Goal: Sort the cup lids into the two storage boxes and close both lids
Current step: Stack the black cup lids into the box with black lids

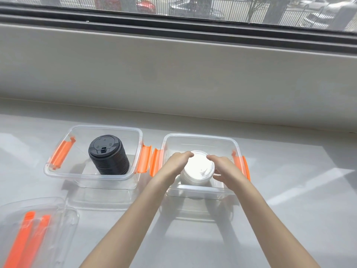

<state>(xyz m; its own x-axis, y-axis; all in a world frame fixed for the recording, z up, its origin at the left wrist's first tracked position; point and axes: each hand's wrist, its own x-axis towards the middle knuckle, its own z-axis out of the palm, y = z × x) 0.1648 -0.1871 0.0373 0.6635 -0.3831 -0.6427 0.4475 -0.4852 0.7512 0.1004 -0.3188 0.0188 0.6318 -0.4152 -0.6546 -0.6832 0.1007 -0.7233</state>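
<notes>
Cup lids are already parted by colour on a pale counter (289, 219) under a window — the largest things on it are the two clear storage boxes with orange latches. The left box (58, 169) holds a tall stack of black lids (108, 154), leaning a little and standing free of the walls. The right box (236, 146) holds a stack of white lids (199, 169), and both arms reach into it. At the near left lie the box covers (63, 209), clear with orange strips, apparently one on the other, well apart from the boxes.

The left hand (176, 163) and right hand (225, 167) flank the white stack, each curved against its side, fingertips meeting the top rim — cupping it between them, not pinching. Whether the stack rests on the box floor or hangs just above it I cannot tell.

Judging from this, sorting is at its last step: seating the white stack. Next comes letting go without toppling it, then fetching the covers, setting one squarely on each box and snapping the orange latches up.
</notes>
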